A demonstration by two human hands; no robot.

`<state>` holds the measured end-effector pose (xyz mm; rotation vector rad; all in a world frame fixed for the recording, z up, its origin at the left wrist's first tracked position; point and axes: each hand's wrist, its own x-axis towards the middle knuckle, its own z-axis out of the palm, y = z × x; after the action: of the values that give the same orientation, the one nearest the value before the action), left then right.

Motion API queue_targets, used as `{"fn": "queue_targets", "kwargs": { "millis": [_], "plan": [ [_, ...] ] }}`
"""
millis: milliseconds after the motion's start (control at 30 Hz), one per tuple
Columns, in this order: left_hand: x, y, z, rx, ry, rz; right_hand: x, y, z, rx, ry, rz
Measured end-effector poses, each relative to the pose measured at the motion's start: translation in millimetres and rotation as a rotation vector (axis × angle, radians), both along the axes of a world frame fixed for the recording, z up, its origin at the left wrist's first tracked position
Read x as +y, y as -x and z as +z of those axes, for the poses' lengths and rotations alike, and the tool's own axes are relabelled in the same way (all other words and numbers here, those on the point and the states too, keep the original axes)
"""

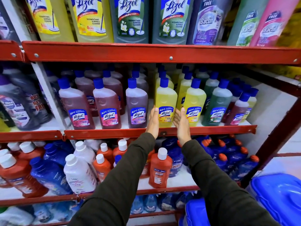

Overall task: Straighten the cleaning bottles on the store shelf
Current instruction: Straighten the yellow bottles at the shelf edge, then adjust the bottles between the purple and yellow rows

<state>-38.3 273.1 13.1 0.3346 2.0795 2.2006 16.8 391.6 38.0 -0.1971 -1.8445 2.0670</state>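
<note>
- Middle shelf point(114, 133), red-edged, carrying rows of blue-capped cleaner bottles; the yellow bottle point(165, 103) stands at the near edge, right of centre, upright, label facing out.
- Left hand point(154, 123) flat and released, fingers straight, palm turned toward the yellow bottle's left side; it lies in the gap between that bottle and the purple bottle point(136, 106) to the left; whether the palm touches the bottle cannot be told.
- Right hand point(180, 122) likewise open and flat, palm facing the yellow bottle's right side, in the gap before the second yellow bottle point(194, 103); contact again cannot be told; neither hand grips anything.
- Step in hand, as judged: squaring 1 front bottle between 2 flat palms, so that it sits true with the near edge and in line with its neighbours.
- Good practice: press low on the body with both palms evenly, since a push near the blue cap would tip a tall, narrow bottle; slide rather than lift; keep the label facing out.
- Alignment reference: the 2 pink bottles point(76, 105) further left and the green bottle point(217, 105) to the right stand near the same edge; matching their depth gives an even front row.
- Risk: the rows behind are closely packed; pushing too far back may knock the bottles there; the gaps either side are narrow, so fingers should stay straight.
- Lower shelf point(162, 190) holds orange, blue and white bottles, several leaning; these appear yet to be straightened.
</note>
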Motion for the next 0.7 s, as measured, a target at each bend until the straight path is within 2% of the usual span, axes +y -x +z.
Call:
{"fn": "queue_targets", "kwargs": {
  "millis": [267, 367, 467, 533, 600, 700],
  "plan": [
    [-1.9, -10.1, 8.7, 0.017, 0.038, 0.011, -8.9, -5.9, 3.3, 0.070, -0.036, -0.089],
    [-9.3, -49.2, 29.4, 0.191, 0.075, 0.078, -18.4, -9.1, -3.5, 0.079, -0.103, -0.259],
    [-25.4, -67.9, 31.1, 0.427, 0.008, 0.264, -35.4, -15.4, -0.6, 0.231, -0.137, -0.453],
    [-39.1, -68.6, 32.4, 0.561, 0.024, 0.427, -49.2, -15.9, 3.7, 0.319, -0.162, -0.395],
    [-50.7, -61.5, 33.0, 0.620, 0.026, 0.522, -68.1, -15.9, 8.1, 0.337, -0.206, -0.229],
    [-61.8, -54.6, 39.1, 0.489, -0.034, 0.481, -95.2, -10.5, 11.3, 0.239, -0.225, -0.008]
  ]
}}
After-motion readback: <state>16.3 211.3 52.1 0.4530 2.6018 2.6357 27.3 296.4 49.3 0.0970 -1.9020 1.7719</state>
